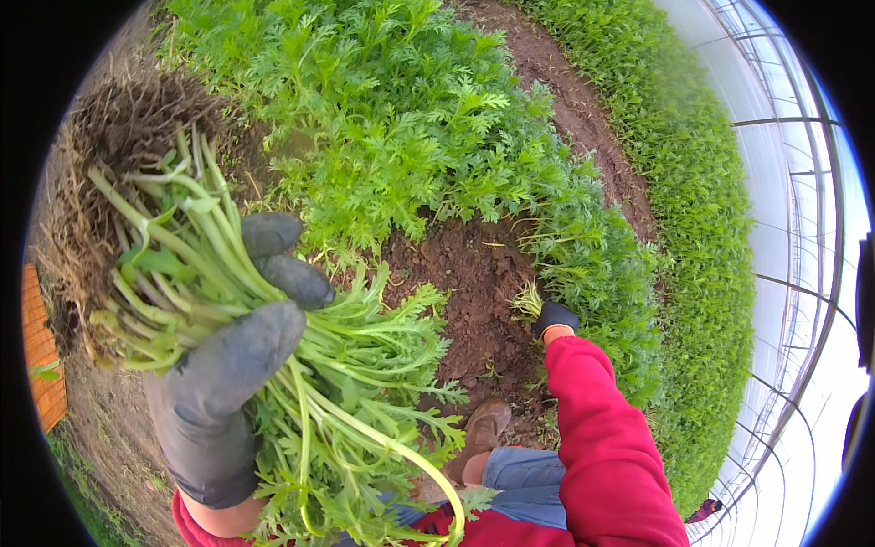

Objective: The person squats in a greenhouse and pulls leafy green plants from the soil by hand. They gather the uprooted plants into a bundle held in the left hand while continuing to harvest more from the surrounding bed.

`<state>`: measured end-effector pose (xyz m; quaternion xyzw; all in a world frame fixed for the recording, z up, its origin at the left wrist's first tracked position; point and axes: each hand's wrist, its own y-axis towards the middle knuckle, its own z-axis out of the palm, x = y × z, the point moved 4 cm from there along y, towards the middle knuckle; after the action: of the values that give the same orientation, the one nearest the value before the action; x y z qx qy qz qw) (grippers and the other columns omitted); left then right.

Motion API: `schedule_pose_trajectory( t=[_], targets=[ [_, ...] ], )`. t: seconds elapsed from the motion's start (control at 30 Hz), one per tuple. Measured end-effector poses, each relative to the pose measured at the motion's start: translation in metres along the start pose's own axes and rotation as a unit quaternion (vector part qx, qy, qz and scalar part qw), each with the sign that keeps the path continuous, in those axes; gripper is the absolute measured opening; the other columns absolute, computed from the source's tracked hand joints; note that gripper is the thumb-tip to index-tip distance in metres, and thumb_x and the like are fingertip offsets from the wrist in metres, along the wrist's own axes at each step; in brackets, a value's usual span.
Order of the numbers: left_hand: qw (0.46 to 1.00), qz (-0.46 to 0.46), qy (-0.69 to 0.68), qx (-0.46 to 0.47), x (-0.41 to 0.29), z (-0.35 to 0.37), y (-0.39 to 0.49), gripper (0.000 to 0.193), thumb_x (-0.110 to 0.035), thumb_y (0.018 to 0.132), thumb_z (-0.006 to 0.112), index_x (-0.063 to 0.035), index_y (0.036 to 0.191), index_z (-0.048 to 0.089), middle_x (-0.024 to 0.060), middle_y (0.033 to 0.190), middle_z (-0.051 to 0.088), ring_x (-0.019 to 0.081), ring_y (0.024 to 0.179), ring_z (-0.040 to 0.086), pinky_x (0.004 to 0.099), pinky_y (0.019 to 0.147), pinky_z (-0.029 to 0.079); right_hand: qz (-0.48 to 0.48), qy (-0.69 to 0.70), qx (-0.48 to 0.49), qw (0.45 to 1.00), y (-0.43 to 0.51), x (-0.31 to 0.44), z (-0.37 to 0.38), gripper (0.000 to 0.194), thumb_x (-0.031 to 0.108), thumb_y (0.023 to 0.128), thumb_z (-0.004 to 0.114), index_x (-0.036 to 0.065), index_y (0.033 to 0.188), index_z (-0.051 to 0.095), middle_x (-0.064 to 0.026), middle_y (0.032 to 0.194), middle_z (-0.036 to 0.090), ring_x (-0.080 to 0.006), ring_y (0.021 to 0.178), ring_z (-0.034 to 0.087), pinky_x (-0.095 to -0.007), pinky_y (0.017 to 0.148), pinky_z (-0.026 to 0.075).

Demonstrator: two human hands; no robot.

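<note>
My left hand (225,383), in a dark rubber glove, grips a thick bunch of leafy greens (383,355) close to the camera. Its pale stems point to the upper left and end in a mass of soil-caked roots (130,143); the lobed leaves hang toward the lower right. Farther off, my right hand (555,318), also in a dark glove, is closed around a small clump of stems (527,301) at the edge of the standing plants. The fingers of that hand are partly hidden, and the clump's pale ends point left over bare soil (472,294).
Dense standing greens (383,116) fill the bed ahead. Beyond a soil path (581,102) runs another planted bed (704,308), beside the film wall (765,178) of a greenhouse. My brown boot (489,424) rests on the soil. An orange slatted object (44,355) lies at far left. Someone (704,509) is at lower right.
</note>
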<state>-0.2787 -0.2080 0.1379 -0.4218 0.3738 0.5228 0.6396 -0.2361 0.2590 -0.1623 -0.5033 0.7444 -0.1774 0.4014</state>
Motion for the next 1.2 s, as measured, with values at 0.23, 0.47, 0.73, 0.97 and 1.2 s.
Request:
schedule_pose_trajectory(
  t=[0.23,0.47,0.73,0.97,1.2],
  targets=[
    [0.984,-0.062,0.116,-0.123,-0.004,0.009,0.0,0.051,-0.014,0.067,0.057,0.0095,0.111,0.049,0.0108,0.083,0.059,0.0186,0.08,0.055,0.03,0.078,0.043,-0.013,0.083,0.0,0.996,0.011,-0.008,0.018,0.041,0.025,0.073,0.062,0.011,0.111,0.059,-0.0175,0.11,0.06,-0.0334,0.101,0.058,-0.0418,0.084,0.047],
    [0.983,0.012,0.066,-0.171,-0.01,0.018,-0.009,0.045,-0.01,0.066,0.063,0.0061,0.107,0.054,0.0088,0.088,0.061,0.0179,0.08,0.058,0.0303,0.078,0.045,-0.027,0.055,0.016,0.998,0.023,0.008,0.032,0.043,0.029,0.071,0.064,0.008,0.109,0.06,-0.0185,0.11,0.059,-0.0335,0.1,0.058,-0.0393,0.083,0.048],
    [0.984,-0.065,0.039,-0.158,-0.002,-0.001,-0.011,0.038,0.0,0.067,0.068,0.0034,0.104,0.06,0.0087,0.095,0.064,0.0167,0.083,0.062,0.029,0.079,0.049,-0.239,0.383,-0.039,0.891,-0.052,0.017,-0.076,0.028,0.018,0.074,0.067,0.003,0.097,0.064,-0.0084,0.081,0.066,-0.0185,0.067,0.061,-0.0311,0.063,0.048],
    [0.99,-0.114,0.033,-0.076,0.038,0.013,-0.011,0.042,-0.005,0.066,0.066,0.0032,0.106,0.055,0.0081,0.086,0.061,0.0184,0.076,0.06,0.0312,0.071,0.049,-0.169,0.384,-0.133,0.898,-0.033,0.059,-0.027,0.034,0.016,0.079,0.061,0.003,0.11,0.057,-0.0118,0.088,0.064,-0.0241,0.075,0.06,-0.0358,0.065,0.047],
    [0.948,-0.303,0.097,0.028,0.14,0.018,-0.025,0.02,-0.012,0.07,0.069,0.0023,0.084,0.069,0.0092,0.081,0.068,0.0164,0.072,0.064,0.0281,0.071,0.05,-0.406,0.29,0.031,0.866,-0.06,0.016,-0.026,0.027,0.02,0.084,0.058,0.008,0.107,0.064,-0.0087,0.086,0.066,-0.0187,0.077,0.061,-0.0317,0.072,0.047]
  ],
)
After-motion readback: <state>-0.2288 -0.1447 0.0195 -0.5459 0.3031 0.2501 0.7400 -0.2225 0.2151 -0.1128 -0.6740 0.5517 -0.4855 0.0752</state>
